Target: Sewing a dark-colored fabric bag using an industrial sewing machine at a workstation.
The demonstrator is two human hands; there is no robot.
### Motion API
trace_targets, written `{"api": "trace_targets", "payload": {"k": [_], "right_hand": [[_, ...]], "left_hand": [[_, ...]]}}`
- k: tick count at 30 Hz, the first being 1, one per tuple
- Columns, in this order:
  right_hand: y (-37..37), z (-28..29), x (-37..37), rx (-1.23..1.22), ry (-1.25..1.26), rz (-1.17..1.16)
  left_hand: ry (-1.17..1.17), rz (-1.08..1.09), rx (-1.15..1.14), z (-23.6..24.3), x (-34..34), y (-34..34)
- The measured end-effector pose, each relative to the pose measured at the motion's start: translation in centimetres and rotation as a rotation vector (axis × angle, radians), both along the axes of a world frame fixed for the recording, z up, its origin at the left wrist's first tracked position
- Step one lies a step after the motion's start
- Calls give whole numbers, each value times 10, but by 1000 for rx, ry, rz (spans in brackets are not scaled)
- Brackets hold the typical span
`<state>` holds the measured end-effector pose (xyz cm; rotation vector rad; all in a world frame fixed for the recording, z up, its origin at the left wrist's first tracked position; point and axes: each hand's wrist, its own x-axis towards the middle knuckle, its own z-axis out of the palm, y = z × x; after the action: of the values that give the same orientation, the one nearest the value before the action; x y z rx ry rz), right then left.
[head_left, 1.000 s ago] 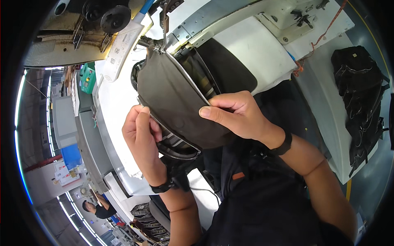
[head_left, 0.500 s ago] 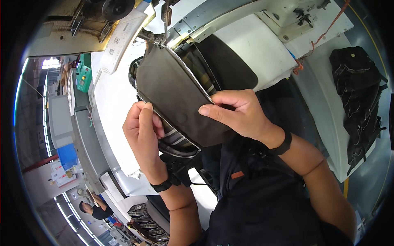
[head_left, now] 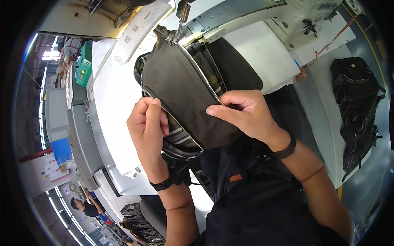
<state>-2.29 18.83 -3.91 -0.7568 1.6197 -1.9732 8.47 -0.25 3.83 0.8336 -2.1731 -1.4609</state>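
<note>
An olive-grey fabric bag piece point(head_left: 176, 82) lies under the sewing machine point(head_left: 211, 22), edged on both sides by silver zippers, with plaid lining point(head_left: 178, 137) showing along them. My left hand point(head_left: 145, 127) pinches the left zipper edge. My right hand point(head_left: 250, 112) grips the right zipper edge, its thumb resting on the olive fabric. The bag’s top end meets the metal fitting by the needle area point(head_left: 172, 39). A black panel point(head_left: 240, 69) lies behind the bag on the right.
A white work surface point(head_left: 111, 106) spreads to the left. Black bag pieces point(head_left: 355, 102) lie at the right. A green box point(head_left: 83, 63), blue bin point(head_left: 61, 151) and striped fabric point(head_left: 141, 221) are at the left and bottom. A co-worker point(head_left: 86, 207) works at the lower left.
The bag, both hands and the machine appear slightly shifted in view, the bag and left hand toward the upper right. Both hands keep their hold on the zipper edges.
</note>
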Motion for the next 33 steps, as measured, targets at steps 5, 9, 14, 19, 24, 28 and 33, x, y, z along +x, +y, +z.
{"api": "trace_targets", "payload": {"k": [5,9,14,19,24,28,33], "right_hand": [[-1,12,2,-2,-68,-14],[5,30,8,-85,-254,36],[-2,38,20,-189,-399,2],[-3,32,22,-174,-423,11],[1,27,22,-161,-430,10],[-2,25,26,-228,-619,0],[-1,24,25,-281,-638,28]], "left_hand": [[15,-7,7,1,0,0],[45,34,95,14,0,-7],[82,-18,92,28,-1,-18],[31,-49,106,29,-1,-20],[32,-63,128,29,1,-18],[22,-56,140,34,0,-13],[-9,-55,143,39,-3,-12]]}}
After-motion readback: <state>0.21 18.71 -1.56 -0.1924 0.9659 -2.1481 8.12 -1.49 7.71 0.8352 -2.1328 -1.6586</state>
